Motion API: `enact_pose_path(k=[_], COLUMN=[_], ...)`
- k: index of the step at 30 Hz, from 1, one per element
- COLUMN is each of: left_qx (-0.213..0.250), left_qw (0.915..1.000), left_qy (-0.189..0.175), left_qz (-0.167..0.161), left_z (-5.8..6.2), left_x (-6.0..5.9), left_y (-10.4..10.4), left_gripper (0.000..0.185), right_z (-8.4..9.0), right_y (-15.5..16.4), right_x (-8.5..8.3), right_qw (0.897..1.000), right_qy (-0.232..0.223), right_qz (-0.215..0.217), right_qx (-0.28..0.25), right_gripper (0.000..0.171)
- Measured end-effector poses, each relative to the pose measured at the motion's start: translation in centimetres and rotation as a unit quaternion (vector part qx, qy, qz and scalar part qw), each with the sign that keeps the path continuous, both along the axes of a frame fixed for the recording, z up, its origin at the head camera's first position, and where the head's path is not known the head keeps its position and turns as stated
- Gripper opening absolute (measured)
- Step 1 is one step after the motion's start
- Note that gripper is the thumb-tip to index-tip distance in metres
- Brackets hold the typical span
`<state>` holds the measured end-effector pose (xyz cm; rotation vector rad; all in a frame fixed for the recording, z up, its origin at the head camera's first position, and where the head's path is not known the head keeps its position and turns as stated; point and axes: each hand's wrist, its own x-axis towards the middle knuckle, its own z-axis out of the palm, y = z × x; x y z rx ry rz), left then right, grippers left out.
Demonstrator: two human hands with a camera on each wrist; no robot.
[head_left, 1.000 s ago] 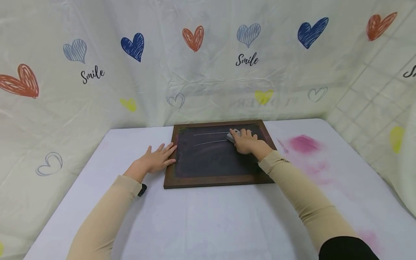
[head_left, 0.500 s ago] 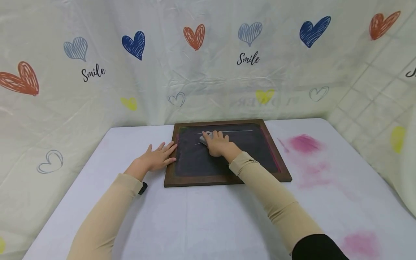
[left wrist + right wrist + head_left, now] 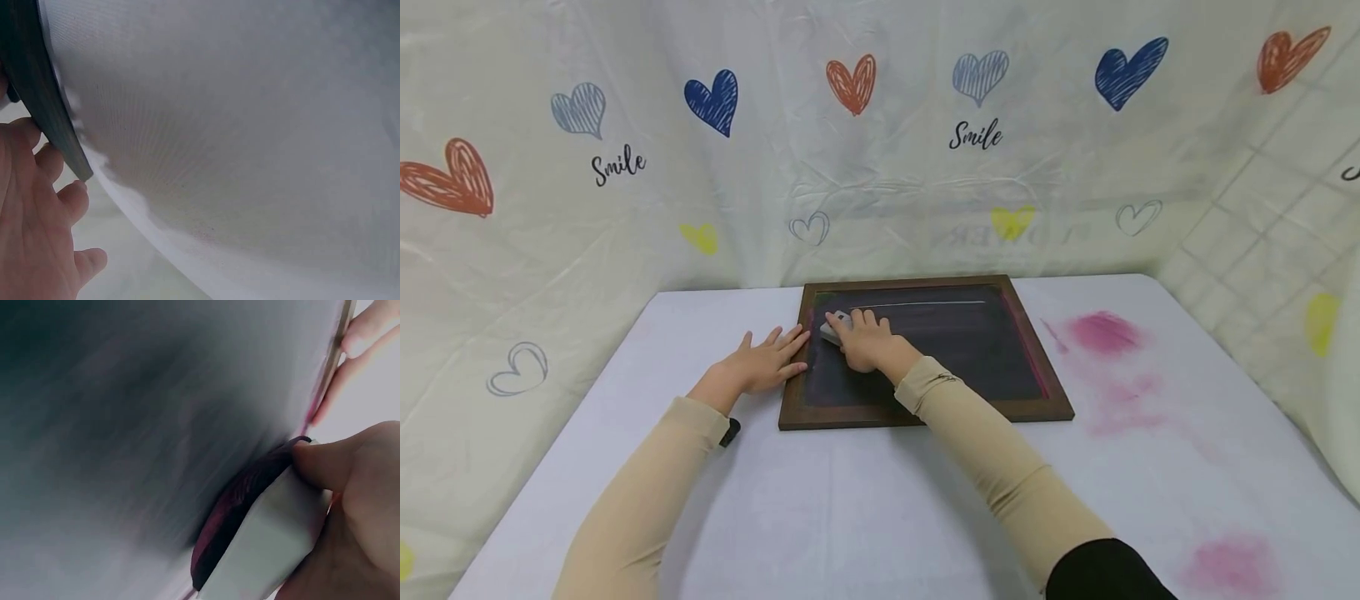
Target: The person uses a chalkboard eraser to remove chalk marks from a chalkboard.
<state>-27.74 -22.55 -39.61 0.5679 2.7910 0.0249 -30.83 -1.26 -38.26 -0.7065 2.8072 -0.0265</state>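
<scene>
Right hand (image 3: 867, 343) gripping eraser (image 3: 835, 327), slid leftward across chalkboard (image 3: 940, 350), lower chalk line gone, left hand (image 3: 763, 364) flat on frame

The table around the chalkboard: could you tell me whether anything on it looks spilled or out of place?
Yes. Pink smears stain the white table: one patch right of the chalkboard at, another near the front right corner. They look like rubbed-in chalk dust.

Left hand (image 3: 760, 365) flat (right hand (image 3: 867, 342) curled).
</scene>
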Motion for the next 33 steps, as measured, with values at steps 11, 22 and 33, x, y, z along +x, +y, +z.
enact_pose_path(k=[11, 22, 33], left_qx=[0.009, 0.012, 0.007], left_qw=[0.9999, 0.9999, 0.9999], left_qy=[0.000, -0.003, -0.009], left_qz=[-0.005, -0.004, -0.008], left_z=[0.0, 0.4, 0.6], left_x=[-0.1, 0.1, 0.1], left_y=[0.1, -0.1, 0.3], left_gripper=[0.069, 0.070, 0.070], right_z=[0.2, 1.0, 1.2], right_y=[6.3, 18.1, 19.6], right_x=[-2.2, -3.5, -3.3], right_qw=[1.000, 0.994, 0.991], right_qy=[-0.023, -0.021, -0.030], right_qz=[-0.017, -0.102, -0.123], right_qx=[-0.012, -0.042, -0.043], right_gripper=[0.066, 0.066, 0.065])
